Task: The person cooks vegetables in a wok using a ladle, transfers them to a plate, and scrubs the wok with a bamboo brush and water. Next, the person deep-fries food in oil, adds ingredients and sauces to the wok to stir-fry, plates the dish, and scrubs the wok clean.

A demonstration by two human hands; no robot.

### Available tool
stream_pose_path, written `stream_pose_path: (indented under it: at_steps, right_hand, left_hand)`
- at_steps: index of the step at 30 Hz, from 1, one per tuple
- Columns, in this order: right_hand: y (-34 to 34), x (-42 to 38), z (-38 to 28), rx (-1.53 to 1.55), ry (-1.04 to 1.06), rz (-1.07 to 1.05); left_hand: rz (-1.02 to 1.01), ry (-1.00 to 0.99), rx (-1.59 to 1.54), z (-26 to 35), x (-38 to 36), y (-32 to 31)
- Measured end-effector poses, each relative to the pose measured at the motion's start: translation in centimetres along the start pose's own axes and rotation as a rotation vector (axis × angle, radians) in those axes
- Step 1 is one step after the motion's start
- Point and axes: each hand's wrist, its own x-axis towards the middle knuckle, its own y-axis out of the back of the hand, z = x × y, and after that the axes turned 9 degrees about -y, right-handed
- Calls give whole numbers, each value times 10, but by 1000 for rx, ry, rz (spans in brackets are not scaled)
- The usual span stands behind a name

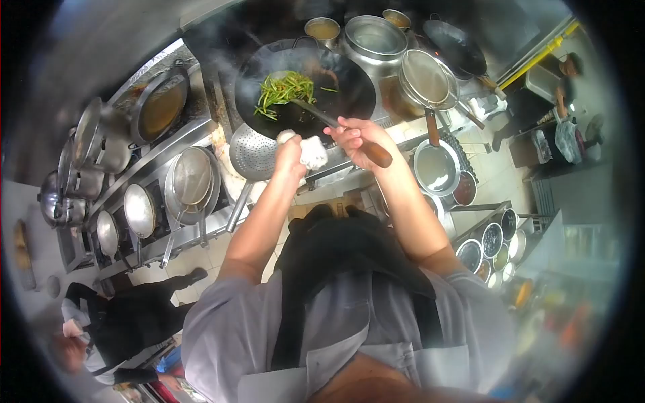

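Note:
A large black wok [349, 101] sits on the stove, with green vegetable strips [285, 91] heaped at its left and a reddish-brown piece near its back. My right hand [359, 140] is closed around the wooden-handled ladle [322, 117], whose metal end reaches the greens. At the wok's near edge, my left hand [289, 154] grips a folded white cloth [313, 153]. Just left of that hand lies a perforated metal strainer [252, 153], its handle pointing toward me.
Metal pots [375, 37] stand behind the wok. A wooden-handled sieve [424, 79] and a bowl of liquid [437, 166] are right. Pans and strainers [192, 176] fill the left counter. A person in dark clothes [131, 319] is at lower left; another person [564, 94] is far right.

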Motion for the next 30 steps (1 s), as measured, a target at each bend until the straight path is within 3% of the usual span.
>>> stream_pose_path:
  at_steps: [3,6,7,9,11,15,20,21,23,25,27,28,30]
  right_hand:
    - [-11,-14,2,-228,79,34]
    - [0,-13,0,-303,165,183]
    - [-19,-30,8,-292,198,256]
    - [-7,-55,19,-340,269,240]
    - [7,-76,28,-298,282,206]
    - [-9,-128,73,-389,356,287]
    - [-7,-188,114,-317,226,342]
    - [-5,-194,119,-246,180,301]
    - [4,-192,126,-174,181,305]
    - [20,-184,130,-85,185,307]
    - [30,-171,123,-18,156,159]
    - [14,-168,135,-97,304,267]
    - [52,-135,120,-109,264,200]
  left_hand:
    - [-193,179,-86,0,63,0]
    - [-199,201,-96,-38,93,-10]
    - [-115,109,-85,-25,27,-24]
    - [-190,-75,-160,-36,-28,-20]
    - [-23,85,-37,-26,-34,-12]
    - [15,106,-108,-31,-41,-19]
    - [54,-109,48,-34,-83,-8]
    - [-25,-309,138,-60,-69,18]
    - [-126,-399,150,-96,-70,54]
    - [-148,-331,247,-108,-75,80]
    - [-177,-270,351,-113,-77,87]
    - [-157,-276,293,-115,-78,82]
    - [-138,-177,163,-100,-108,70]
